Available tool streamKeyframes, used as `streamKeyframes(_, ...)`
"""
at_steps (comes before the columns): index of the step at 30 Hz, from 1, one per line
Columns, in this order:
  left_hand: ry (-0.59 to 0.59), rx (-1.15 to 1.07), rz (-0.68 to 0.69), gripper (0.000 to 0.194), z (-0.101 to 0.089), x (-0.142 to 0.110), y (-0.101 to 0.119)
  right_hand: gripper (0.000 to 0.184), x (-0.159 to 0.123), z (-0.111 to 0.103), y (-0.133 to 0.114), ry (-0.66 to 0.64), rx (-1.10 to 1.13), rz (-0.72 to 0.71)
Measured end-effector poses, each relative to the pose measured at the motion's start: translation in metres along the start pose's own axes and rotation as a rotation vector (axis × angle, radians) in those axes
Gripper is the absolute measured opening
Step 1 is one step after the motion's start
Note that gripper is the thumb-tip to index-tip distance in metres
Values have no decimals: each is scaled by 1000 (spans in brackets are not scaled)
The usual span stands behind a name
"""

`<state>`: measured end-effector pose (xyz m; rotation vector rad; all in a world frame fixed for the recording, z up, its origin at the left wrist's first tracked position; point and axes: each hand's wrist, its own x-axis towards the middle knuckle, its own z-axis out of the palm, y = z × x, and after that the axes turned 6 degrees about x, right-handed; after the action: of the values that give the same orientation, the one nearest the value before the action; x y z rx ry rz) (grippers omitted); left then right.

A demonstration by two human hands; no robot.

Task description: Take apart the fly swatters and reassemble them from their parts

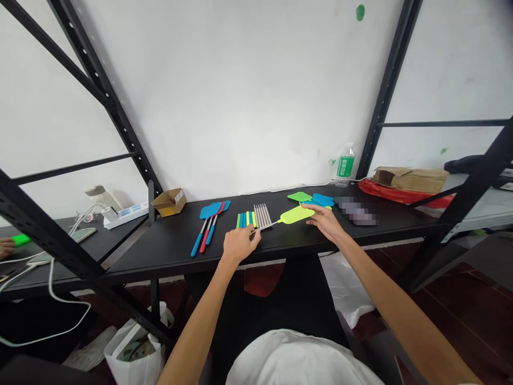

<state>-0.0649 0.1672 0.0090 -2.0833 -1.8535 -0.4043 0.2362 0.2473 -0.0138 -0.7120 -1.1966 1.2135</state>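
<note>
A yellow fly swatter head (295, 215) on a thin metal rod (267, 226) is held level over the black table. My right hand (324, 220) grips the far end of the head between thumb and fingers. My left hand (239, 243) is closed on the rod's other end, whose tip is hidden by the fingers. Just beyond my left hand lie several coloured handles (242, 219) in a row, beside several metal rods (263, 214). Loose swatter heads, a green one (300, 196) and blue ones (323, 199), lie behind my right hand.
Whole fly swatters (207, 230) with blue and red handles lie at left. A small cardboard box (170, 203) and a water bottle (345, 167) stand toward the back. Black shelf posts (395, 75) flank the table (160, 251). Another person's hand (6, 247) shows far left.
</note>
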Motion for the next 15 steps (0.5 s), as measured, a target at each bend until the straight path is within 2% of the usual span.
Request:
streamKeyframes(6, -6, -7, -5, 38, -1, 0, 1, 27, -1, 2, -1, 3, 15, 13)
streamKeyframes(11, -23, -13, -13, 38, -3, 0, 1, 33, 3, 1, 3, 81, 18, 8)
streamKeyframes(15, -17, -16, -4, 38, -4, 0, 1, 36, 3, 2, 2, 73, 2, -3)
